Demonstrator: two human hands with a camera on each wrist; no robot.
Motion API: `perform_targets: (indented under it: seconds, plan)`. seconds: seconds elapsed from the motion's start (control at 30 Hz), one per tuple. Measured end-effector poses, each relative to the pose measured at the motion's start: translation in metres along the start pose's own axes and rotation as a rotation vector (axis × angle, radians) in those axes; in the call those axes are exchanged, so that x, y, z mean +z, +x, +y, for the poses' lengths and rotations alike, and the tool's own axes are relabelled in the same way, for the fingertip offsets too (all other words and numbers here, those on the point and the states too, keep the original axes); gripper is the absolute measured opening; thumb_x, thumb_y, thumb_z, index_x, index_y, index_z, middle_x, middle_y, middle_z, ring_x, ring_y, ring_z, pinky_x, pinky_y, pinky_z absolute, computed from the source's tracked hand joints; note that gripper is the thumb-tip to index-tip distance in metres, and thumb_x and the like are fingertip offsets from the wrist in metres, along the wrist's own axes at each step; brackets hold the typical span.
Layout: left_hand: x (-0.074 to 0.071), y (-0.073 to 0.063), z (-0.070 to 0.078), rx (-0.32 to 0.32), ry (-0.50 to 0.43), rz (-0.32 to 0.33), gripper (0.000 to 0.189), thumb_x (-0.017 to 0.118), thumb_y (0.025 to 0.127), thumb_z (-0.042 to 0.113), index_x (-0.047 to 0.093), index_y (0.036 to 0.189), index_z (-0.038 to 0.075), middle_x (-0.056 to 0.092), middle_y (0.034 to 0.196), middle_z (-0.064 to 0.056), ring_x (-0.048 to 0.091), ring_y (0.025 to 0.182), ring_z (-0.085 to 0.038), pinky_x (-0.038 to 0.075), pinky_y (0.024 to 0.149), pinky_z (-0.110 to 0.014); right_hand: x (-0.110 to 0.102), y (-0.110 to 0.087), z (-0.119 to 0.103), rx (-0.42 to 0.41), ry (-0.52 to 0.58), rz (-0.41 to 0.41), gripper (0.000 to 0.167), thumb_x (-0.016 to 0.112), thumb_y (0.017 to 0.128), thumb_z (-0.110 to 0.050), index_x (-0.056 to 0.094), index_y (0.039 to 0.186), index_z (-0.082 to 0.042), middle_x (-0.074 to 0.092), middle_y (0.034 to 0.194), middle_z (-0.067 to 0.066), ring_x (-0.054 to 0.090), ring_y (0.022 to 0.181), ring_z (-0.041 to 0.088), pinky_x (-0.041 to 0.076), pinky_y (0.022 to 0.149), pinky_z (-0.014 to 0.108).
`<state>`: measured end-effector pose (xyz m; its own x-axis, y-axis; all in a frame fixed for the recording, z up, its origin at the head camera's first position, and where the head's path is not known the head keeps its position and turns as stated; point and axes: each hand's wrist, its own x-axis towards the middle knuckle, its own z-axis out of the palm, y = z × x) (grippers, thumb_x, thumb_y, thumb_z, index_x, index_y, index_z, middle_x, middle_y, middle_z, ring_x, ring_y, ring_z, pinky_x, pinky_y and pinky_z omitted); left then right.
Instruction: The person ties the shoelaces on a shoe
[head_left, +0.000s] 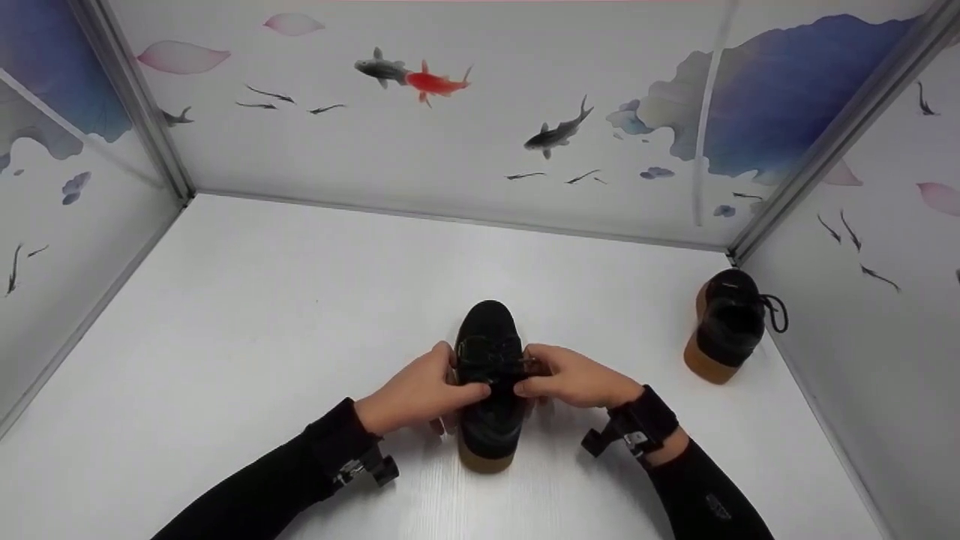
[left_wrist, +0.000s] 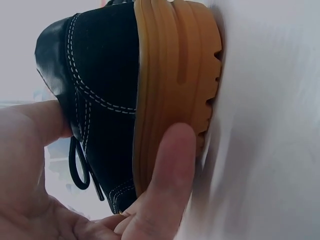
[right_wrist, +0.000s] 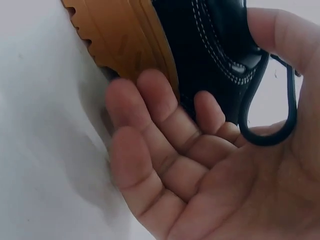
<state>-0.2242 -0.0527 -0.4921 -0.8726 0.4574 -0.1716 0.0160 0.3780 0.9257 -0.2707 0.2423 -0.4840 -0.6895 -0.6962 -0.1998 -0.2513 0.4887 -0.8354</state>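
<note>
A black lace-up shoe (head_left: 489,321) with a tan rubber sole stands upright on the white table, toe pointing away from me. My left hand (head_left: 416,390) grips its left side, thumb at the opening by the tongue and fingers lower along the side. On the other side my right hand (head_left: 581,376) holds it too, thumb near the opening. White stitching runs along the black upper (left_wrist: 102,55) in the left wrist view, where one finger lies against the sole (left_wrist: 167,95). A black lace loop (right_wrist: 267,140) hangs by my right palm in the right wrist view.
A second black shoe (head_left: 729,322) with a tan sole stands at the right, close to the side wall, its lace loop sticking out to the right. White panels (head_left: 450,157) printed with fish and petals enclose the white table (head_left: 300,285) at the back and both sides.
</note>
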Motion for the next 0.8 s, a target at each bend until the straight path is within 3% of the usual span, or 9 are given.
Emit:
perform_targets:
  seconds: [0.2, 0.43, 0.67, 0.8]
  plan:
    - [0.003, -0.005, 0.005, 0.002, -0.008, 0.003, 0.056, 0.078, 0.097, 0.043, 0.053, 0.125, 0.001, 0.071, 0.089, -0.013, 0.074, 0.065, -0.028, 0.063, 0.052, -0.044, 0.012, -0.003, -0.014, 0.067, 0.054, 0.105, 0.023, 0.068, 0.102, -0.023, 0.06, 0.111, -0.004, 0.078, 0.088, 0.008, 0.077, 0.074, 0.032, 0.065, 0.068, 0.051]
    - [0.009, -0.003, 0.015, -0.037, 0.019, 0.042, 0.055, 0.076, 0.097, 0.043, 0.058, 0.13, 0.003, 0.069, 0.092, -0.008, 0.072, 0.072, -0.028, 0.062, 0.053, -0.042, 0.024, -0.005, -0.026, 0.162, 0.21, 0.296, 0.016, 0.066, 0.097, -0.01, 0.061, 0.107, 0.003, 0.076, 0.097, 0.015, 0.078, 0.073, 0.029, 0.068, 0.07, 0.046]
    - [0.018, 0.017, 0.023, 0.039, -0.006, 0.083, 0.057, 0.07, 0.105, 0.05, 0.063, 0.136, 0.003, 0.069, 0.092, -0.005, 0.07, 0.074, -0.023, 0.059, 0.061, -0.035, 0.011, -0.006, -0.024, 0.184, 0.117, 0.506, 0.016, 0.065, 0.099, -0.009, 0.07, 0.107, 0.003, 0.077, 0.094, 0.012, 0.076, 0.068, 0.023, 0.067, 0.063, 0.039]
    - [0.023, 0.029, 0.034, 0.048, -0.069, 0.096, 0.07, 0.066, 0.108, 0.057, 0.059, 0.145, -0.003, 0.071, 0.107, -0.01, 0.072, 0.082, -0.025, 0.058, 0.072, -0.034, -0.007, -0.009, -0.02, 0.217, 0.05, 0.63, 0.013, 0.065, 0.101, -0.012, 0.069, 0.1, 0.0, 0.077, 0.088, 0.012, 0.076, 0.066, 0.023, 0.065, 0.061, 0.034]
